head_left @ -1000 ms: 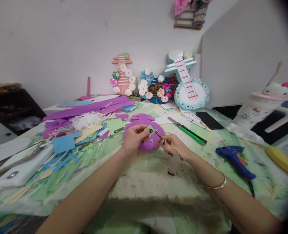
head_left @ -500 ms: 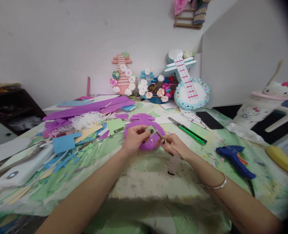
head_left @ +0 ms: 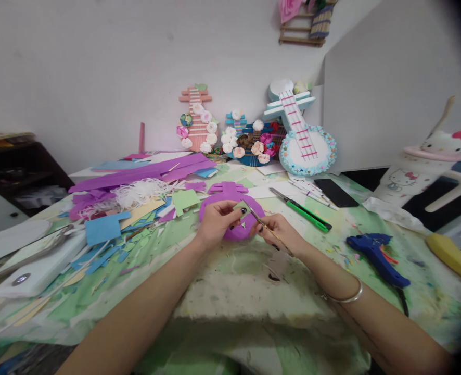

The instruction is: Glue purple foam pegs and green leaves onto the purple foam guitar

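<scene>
My left hand (head_left: pixel 214 222) pinches a small pale green foam piece (head_left: pixel 239 209) between thumb and fingers, just above a purple guitar-shaped foam cutout (head_left: pixel 230 197) lying on the table. My right hand (head_left: pixel 279 233) is closed round thin scissors (head_left: pixel 258 217), whose blades reach up to the green piece. Both hands meet over the middle of the table, a little above its surface.
Foam scraps and purple strips (head_left: pixel 137 176) litter the left side, with a white device (head_left: pixel 39 268) near the edge. A green-handled knife (head_left: pixel 306 214), a black phone (head_left: pixel 335 192) and a blue glue gun (head_left: pixel 375 251) lie at right. Decorated foam guitars (head_left: pixel 301 138) lean against the wall.
The green piece has turned slightly in my left fingers and the scissor blades have shifted a little along it. The arms stay where they were.
</scene>
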Motion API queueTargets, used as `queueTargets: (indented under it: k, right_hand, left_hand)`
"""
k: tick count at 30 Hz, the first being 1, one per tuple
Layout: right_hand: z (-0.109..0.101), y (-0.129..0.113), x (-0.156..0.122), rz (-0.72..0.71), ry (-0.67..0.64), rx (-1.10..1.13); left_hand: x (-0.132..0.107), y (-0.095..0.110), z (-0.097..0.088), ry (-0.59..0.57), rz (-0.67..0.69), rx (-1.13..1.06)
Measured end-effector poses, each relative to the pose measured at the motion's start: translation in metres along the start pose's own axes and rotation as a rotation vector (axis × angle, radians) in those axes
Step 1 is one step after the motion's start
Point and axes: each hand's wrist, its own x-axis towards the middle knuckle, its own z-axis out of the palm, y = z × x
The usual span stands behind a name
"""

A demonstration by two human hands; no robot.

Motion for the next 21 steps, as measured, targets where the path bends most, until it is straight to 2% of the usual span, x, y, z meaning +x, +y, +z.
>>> queueTargets:
  k: [7,21]
  right_hand:
    - [0.0003,0.0020,0.0011,0.022,0.011,-0.020]
    - [0.0000,0.0021,0.0029,-0.023,0.051,-0.102]
  left_hand:
    - [0.0000,-0.0004,0.0006,0.004,-0.006,-0.014]
    - [0.0002,0.0006,0.0014,0.020,-0.033,-0.047]
